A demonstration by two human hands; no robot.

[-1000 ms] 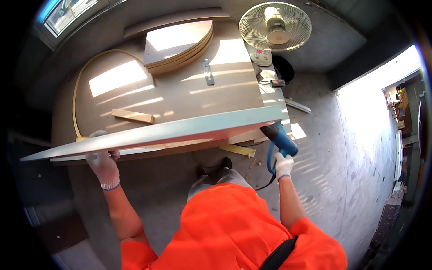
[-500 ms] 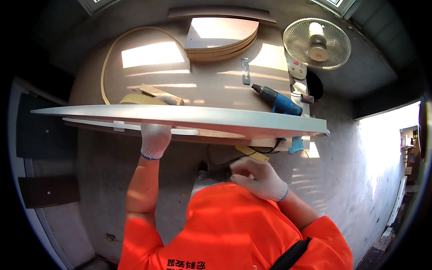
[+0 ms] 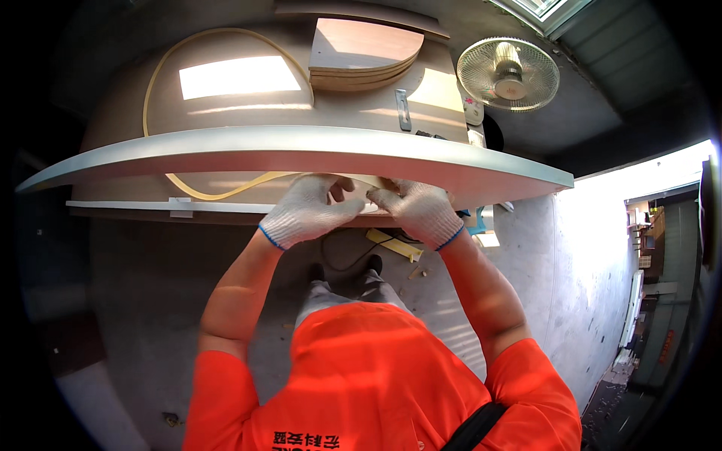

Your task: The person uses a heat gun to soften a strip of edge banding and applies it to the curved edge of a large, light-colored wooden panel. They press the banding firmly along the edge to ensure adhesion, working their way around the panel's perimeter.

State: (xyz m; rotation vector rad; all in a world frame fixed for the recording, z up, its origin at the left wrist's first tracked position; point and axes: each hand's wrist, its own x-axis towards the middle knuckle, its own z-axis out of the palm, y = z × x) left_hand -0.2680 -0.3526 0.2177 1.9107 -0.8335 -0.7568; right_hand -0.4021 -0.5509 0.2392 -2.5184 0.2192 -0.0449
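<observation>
A long panel with a pale edge [image 3: 301,139] stands on edge across the workbench. Both my gloved hands are under its near face, close together at the middle. My left hand [image 3: 316,210] has its fingers bent inward at the lower part of the panel. Opposite it, my right hand [image 3: 421,212] has its thumb and fingers drawn together. What they pinch between them is too small and shaded to name. A yellowish strip [image 3: 218,194] curves under the panel up to my left hand. A white strip [image 3: 120,204] with a pale tab lies along the bench's front edge.
Behind the panel, the workbench [image 3: 226,119] holds a stack of curved boards [image 3: 365,56] and a slotted metal plate [image 3: 403,110]. A fan [image 3: 508,75] stands at the far right. On the floor lie a yellow piece [image 3: 394,245] and a dark cord [image 3: 328,257].
My right hand has come up from near my waist to the panel. My left hand has shifted right along it. The panel has tilted, now hiding most of the blue heat gun.
</observation>
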